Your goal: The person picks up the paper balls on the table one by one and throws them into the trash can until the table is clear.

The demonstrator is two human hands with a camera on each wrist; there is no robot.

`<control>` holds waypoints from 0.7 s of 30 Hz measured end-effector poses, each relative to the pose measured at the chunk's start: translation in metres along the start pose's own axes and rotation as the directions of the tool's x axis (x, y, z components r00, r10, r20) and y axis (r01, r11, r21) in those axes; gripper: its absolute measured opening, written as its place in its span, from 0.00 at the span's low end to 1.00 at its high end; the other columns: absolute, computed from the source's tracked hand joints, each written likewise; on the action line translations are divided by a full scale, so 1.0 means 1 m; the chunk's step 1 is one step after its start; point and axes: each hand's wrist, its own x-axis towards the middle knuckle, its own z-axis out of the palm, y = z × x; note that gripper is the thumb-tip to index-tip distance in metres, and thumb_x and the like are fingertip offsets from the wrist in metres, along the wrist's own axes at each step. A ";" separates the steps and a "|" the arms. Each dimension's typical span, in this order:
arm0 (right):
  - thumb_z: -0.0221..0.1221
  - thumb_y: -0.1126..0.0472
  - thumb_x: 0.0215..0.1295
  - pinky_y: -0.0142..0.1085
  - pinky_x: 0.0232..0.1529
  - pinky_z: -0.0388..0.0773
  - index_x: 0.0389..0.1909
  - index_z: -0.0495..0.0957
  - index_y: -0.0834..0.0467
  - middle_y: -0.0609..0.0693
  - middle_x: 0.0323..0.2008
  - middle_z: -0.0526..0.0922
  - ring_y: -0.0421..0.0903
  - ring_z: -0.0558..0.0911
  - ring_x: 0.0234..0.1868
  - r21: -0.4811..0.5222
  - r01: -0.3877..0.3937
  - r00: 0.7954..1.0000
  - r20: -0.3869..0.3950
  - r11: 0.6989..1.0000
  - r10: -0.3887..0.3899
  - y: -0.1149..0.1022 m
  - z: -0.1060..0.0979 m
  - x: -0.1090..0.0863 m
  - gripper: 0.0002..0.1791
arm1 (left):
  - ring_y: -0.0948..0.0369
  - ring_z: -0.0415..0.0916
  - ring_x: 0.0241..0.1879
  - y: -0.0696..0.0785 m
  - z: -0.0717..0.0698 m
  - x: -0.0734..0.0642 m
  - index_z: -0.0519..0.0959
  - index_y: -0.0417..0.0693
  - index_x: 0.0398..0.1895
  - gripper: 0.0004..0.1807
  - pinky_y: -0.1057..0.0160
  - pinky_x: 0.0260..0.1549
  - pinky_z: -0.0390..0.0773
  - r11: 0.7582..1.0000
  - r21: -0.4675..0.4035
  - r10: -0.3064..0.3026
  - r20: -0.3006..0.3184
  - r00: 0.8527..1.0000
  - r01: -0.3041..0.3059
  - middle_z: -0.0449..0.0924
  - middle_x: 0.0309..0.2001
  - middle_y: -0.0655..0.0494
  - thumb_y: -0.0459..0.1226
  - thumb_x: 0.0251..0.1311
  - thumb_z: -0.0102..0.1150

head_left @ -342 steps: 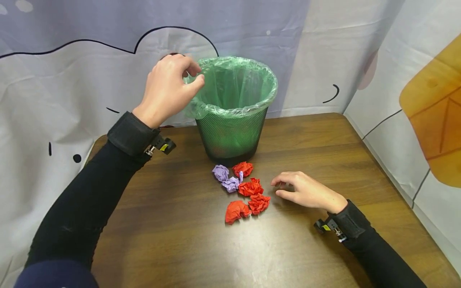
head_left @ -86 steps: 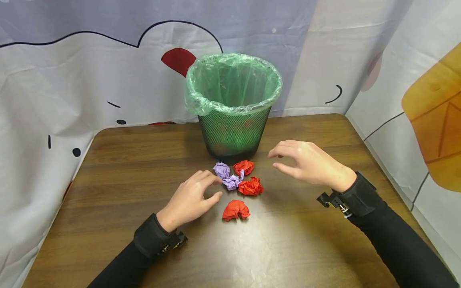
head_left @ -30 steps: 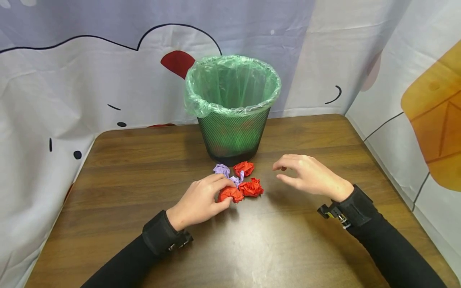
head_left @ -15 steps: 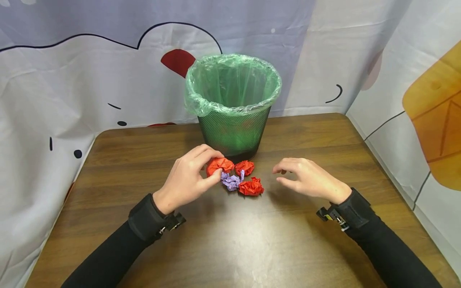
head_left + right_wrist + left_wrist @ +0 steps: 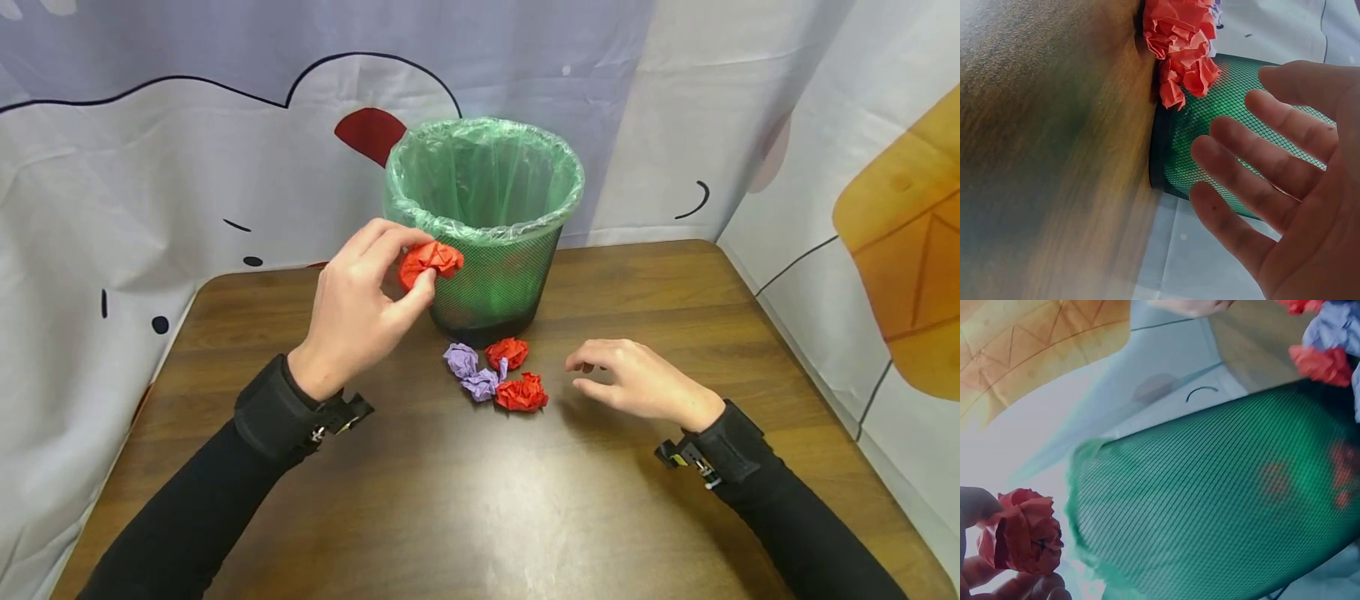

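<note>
My left hand (image 5: 360,304) pinches a crumpled red paper ball (image 5: 429,263) between thumb and fingers, raised off the table at the front left of the mesh wastebasket (image 5: 487,283). In the left wrist view the same paper ball (image 5: 1025,532) sits in the fingertips beside the basket's rim. My right hand (image 5: 637,383) hovers low over the table with relaxed fingers and holds nothing. To its left lie two red paper balls (image 5: 522,392) and two purple paper balls (image 5: 461,360), bunched before the basket. The right wrist view shows the palm (image 5: 1310,250) facing the basket.
A green plastic liner (image 5: 491,229) folds over the basket's rim. Reddish shapes (image 5: 1275,478) show through the mesh low in the basket. The wooden table (image 5: 420,508) ends at a printed curtain (image 5: 247,167) behind and along the right.
Over the last second my left hand has lifted the red paper ball from the table's cluster up toward the basket rim. Earlier, another red ball left the cluster. My right hand has lowered slightly.
</note>
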 end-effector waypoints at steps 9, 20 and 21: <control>0.65 0.55 0.66 0.40 0.44 0.80 0.47 0.83 0.46 0.41 0.43 0.85 0.42 0.83 0.42 0.018 -0.008 1.000 -0.001 1.000 0.008 0.001 0.003 -0.001 0.10 | 0.57 0.73 0.35 -0.002 -0.010 0.036 0.83 0.43 0.48 0.14 0.63 0.33 0.71 0.999 0.053 -0.009 -0.006 1.000 0.009 0.79 0.43 0.50 0.37 0.61 0.61; 0.65 0.57 0.67 0.43 0.43 0.80 0.48 0.83 0.47 0.44 0.44 0.86 0.42 0.83 0.42 0.038 -0.016 1.000 0.000 0.999 0.016 0.004 0.005 -0.005 0.10 | 0.58 0.73 0.38 -0.007 -0.017 0.072 0.81 0.43 0.51 0.16 0.66 0.34 0.69 0.995 0.100 -0.014 -0.020 1.000 0.016 0.78 0.47 0.48 0.37 0.61 0.60; 0.65 0.57 0.67 0.44 0.43 0.81 0.48 0.83 0.47 0.44 0.44 0.86 0.42 0.83 0.42 0.042 -0.018 1.000 0.001 0.999 0.018 0.005 0.005 -0.005 0.10 | 0.58 0.72 0.38 -0.007 -0.017 0.075 0.81 0.43 0.52 0.16 0.66 0.35 0.69 0.994 0.104 -0.021 -0.014 1.000 0.022 0.78 0.47 0.47 0.37 0.61 0.60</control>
